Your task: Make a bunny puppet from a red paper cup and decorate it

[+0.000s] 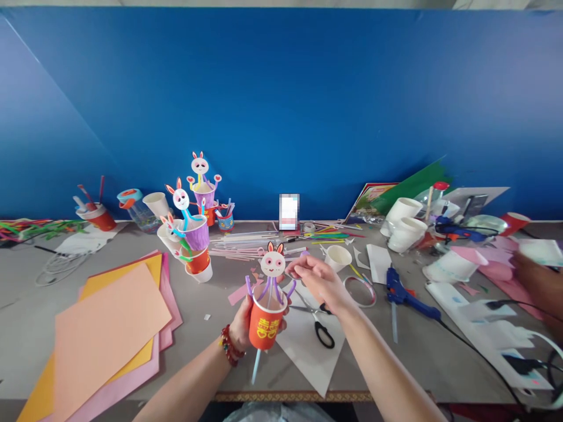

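Note:
My left hand (242, 324) is wrapped round an orange paper cup (265, 325) with yellow markings, held above the table's front edge. A white rabbit face (273, 263) on a stick rises out of the cup, with purple pipe-cleaner arms (268, 288) beside it, and a pale straw (255, 367) pokes out below. My right hand (317, 281) hovers just right of the rabbit face, fingers curled toward it; I cannot make out anything between them.
Finished rabbit cups (194, 231) stand at the back left, coloured paper sheets (105, 328) lie at the left. Scissors (320, 326), a white cup (338, 257), a blue glue gun (407, 296) and its cable lie to the right. Another person's hand (539, 284) rests at the far right.

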The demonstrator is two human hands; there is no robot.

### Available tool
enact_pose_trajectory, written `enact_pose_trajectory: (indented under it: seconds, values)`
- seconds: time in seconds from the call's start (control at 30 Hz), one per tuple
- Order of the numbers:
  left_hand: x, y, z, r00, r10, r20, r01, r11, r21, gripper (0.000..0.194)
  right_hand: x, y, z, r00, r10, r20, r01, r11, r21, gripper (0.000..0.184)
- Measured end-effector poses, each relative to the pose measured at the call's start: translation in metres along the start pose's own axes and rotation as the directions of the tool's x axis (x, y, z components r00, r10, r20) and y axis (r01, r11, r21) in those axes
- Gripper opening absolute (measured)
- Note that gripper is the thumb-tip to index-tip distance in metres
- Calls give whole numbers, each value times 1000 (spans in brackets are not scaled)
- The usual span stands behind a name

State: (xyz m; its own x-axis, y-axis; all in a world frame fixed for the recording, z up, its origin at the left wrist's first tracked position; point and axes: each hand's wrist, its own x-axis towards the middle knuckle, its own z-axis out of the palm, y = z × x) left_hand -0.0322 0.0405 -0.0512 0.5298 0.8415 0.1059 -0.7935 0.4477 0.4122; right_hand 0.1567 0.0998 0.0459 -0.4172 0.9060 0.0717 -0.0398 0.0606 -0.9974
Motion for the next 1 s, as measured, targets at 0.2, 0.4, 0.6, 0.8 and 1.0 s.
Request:
enact_pose_trajectory:
  seconds: [0.2,0.4,0.6,0.8,1.0]
  values:
    - [2,-1,3,1000,8,-20,-9,1000,-4,88,-16,17,3,999,-23,-38,18,992,-127,23]
    - [1,0,5,999,12,-31,-12,1000,22,89,-16,18,7,993,-83,-87,65,980,-188,23]
    - [2,0,5,1000,23,-21,-23,999,31,91,-20,18,12,986,-57,-158,34,989,-144,25]
    - [2,0,6,999,32,-23,-32,999,12,83,-23,24,20,970,3,-242,13,998,65,23]
    - [-1,-1,1,999,44,-19,-44,999,12,82,-23,17,7,997,75,27,-78,987,138,24]
